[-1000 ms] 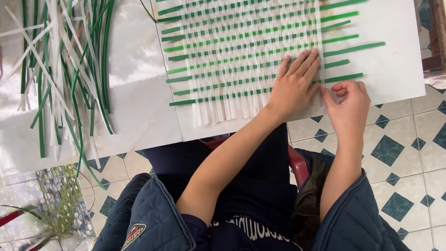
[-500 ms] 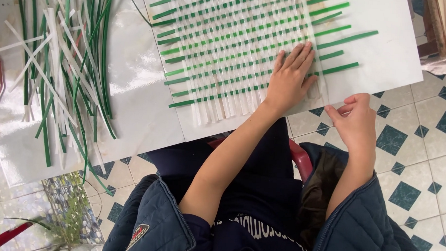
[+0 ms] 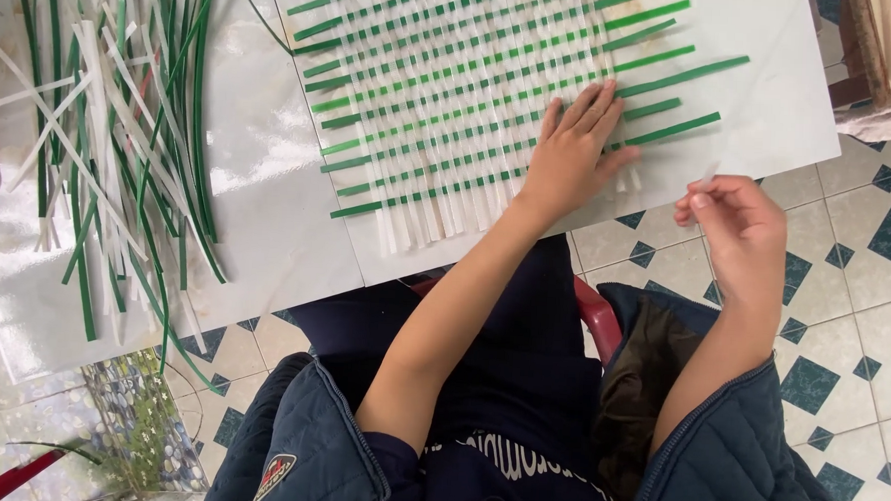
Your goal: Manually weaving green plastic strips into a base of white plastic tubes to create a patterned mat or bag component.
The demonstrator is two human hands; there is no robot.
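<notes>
Pinched between thumb and forefinger, my right hand [image 3: 742, 228] has its grip closed on a thin white strip [image 3: 707, 177], held up off the tabletop edge at about 3 o'clock from the mat. My left hand [image 3: 573, 154] lies flat, fingers spread, grip open, pressing the woven mat [image 3: 452, 91] at its 5 o'clock corner. That mat, green strips crossing white ones, sits on a white board [image 3: 772, 104] at 12 o'clock from me. Over at 9 o'clock, a loose pile of green and white strips [image 3: 120, 136] lies on the shiny tabletop [image 3: 259, 172]. Below my right hand, patterned floor tiles [image 3: 864, 299] show.
</notes>
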